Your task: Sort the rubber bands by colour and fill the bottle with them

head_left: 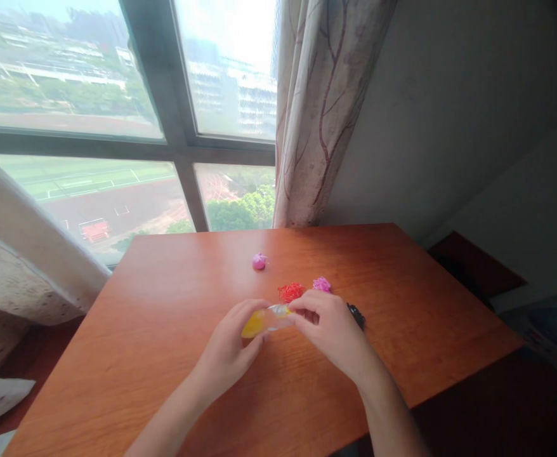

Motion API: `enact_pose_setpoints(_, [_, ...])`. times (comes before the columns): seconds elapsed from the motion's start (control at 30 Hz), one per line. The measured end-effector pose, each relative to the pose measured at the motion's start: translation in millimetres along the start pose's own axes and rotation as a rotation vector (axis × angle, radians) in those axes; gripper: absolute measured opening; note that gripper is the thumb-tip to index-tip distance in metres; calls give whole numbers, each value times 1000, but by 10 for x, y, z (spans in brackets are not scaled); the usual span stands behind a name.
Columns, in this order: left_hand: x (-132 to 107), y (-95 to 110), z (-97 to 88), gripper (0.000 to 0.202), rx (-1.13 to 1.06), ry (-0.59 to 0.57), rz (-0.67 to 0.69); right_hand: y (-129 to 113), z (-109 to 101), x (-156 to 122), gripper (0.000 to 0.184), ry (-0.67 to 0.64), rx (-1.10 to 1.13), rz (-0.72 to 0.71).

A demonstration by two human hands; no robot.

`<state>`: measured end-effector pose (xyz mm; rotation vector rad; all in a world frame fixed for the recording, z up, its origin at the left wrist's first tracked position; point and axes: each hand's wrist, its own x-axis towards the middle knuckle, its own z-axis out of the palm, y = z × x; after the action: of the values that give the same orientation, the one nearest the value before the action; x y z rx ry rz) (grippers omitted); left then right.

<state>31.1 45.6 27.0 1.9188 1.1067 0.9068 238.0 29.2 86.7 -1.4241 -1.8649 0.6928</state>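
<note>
Both of my hands hold a small clear plastic bag (pixel 265 319) with yellow stuff in it, just above the wooden table (pixel 164 330). My left hand (pixel 228 349) pinches the yellow end. My right hand (pixel 328 327) pinches the clear end with closed fingers. Just beyond my hands lie a red tangle of small bands (pixel 290 292) and a bright pink tangle (pixel 321 284). A pink bundle (pixel 259 261) lies farther back. A small black object (pixel 356 315) peeks out behind my right hand.
The table stands against a window (pixel 117 127) with a patterned curtain (pixel 321 108) at its right. A white wall runs along the right side. Pale fabric (pixel 16 266) hangs left of the table. Dark furniture (pixel 478 273) sits to the right.
</note>
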Motion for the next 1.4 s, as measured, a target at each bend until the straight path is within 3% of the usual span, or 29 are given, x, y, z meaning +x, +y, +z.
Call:
enact_pose_setpoints(0.3, [-31, -54, 29, 36, -72, -29, -53, -90, -53, -42, 13, 51, 11, -40])
enact_pose_setpoints(0.5, [22, -55, 75, 42, -484, -43, -169, -11, -61, -95, 15, 176, 0, -46])
enact_pose_setpoints(0.63, [30, -80, 116, 37, -492, -59, -148, 158, -78, -174, 16, 236, -24, -3])
enact_pose_setpoints(0.8, [10, -124, 131, 36, -377, 18, -88, 531, -166, -350, 19, 401, -60, 116])
enact_pose_setpoints(0.87, [7, -131, 127, 38, -349, -4, -80, 668, -202, -428, 20, 428, -95, 147])
enact_pose_setpoints(0.97, [11, -125, 120, 38, -348, -76, -83, 803, -202, -525, 22, 365, -141, 125])
enact_pose_setpoints(1.2, [20, -88, 95, 41, -270, -88, -72, 933, 38, -569, 35, 153, -342, -90])
enact_pose_setpoints(1.4, [19, -72, 87, 40, -249, -86, -70, 990, 118, -484, 33, 143, -412, -81])
